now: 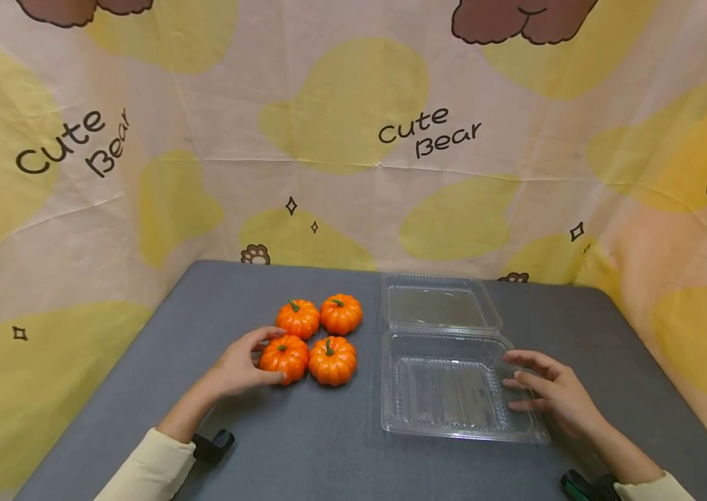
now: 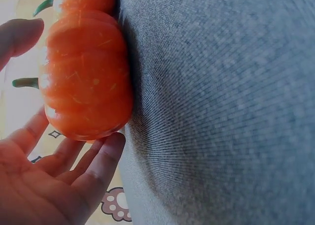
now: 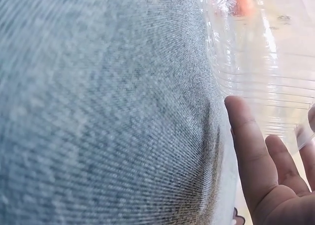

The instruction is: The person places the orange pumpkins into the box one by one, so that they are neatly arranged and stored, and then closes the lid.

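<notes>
The front-left orange pumpkin (image 1: 287,365) sits on the table within the spread of the left hand (image 1: 243,365), nearest its palm. The hand comes at it from the left, palm turned inward, the fingers along its far side and the thumb reaching to its near side. In the left wrist view the thumb is raised and stands a little off the orange skin, while the fingertips lie at the opposite edge; whether they touch, I cannot tell. The grip is loose, not closed on the fruit.

Just beyond that grip, to its right, is the front-right pumpkin (image 1: 332,365); past the fingertips on the far side are the back-left pumpkin (image 1: 298,320) and, farther right, the back-right pumpkin (image 1: 342,314). The four are clustered closely, stems up.

Well to the right of the left hand, the clear container (image 1: 447,400) stands with its lid (image 1: 441,306) laid back on the far side. At its right wall is the right hand (image 1: 550,390), fingers extended and parted, grasping nothing; contact with the plastic is unclear.

Behind the hands, both forearms slant in from cream sleeves (image 1: 149,466). Under everything lies the gray table (image 1: 303,445), with a printed cloth (image 1: 341,104) rising beyond.
</notes>
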The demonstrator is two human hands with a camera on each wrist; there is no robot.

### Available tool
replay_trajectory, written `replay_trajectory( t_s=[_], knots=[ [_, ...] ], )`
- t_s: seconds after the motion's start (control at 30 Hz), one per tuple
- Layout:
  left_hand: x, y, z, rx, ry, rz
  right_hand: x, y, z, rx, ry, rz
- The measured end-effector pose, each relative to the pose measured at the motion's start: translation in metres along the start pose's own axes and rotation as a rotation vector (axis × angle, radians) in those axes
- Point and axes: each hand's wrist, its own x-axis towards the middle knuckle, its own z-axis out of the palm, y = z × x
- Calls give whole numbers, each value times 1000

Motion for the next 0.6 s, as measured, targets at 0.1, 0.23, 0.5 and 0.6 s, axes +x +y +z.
replay_trajectory(
  t_s=[0.1, 0.23, 0.5, 0.6],
  knots=[
    [1, -1, 0, 2, -5, 9, 1, -1, 1, -5, 15, 6],
    [1, 0, 0, 13, -7, 4, 2, 0, 2, -12, 31, 10],
    [2, -2, 1, -3, 7, -3, 2, -1, 3, -8, 24, -3],
    [2, -5, 1, -2, 16, 0, 2, -1, 3, 1, 14, -9]
  ],
)
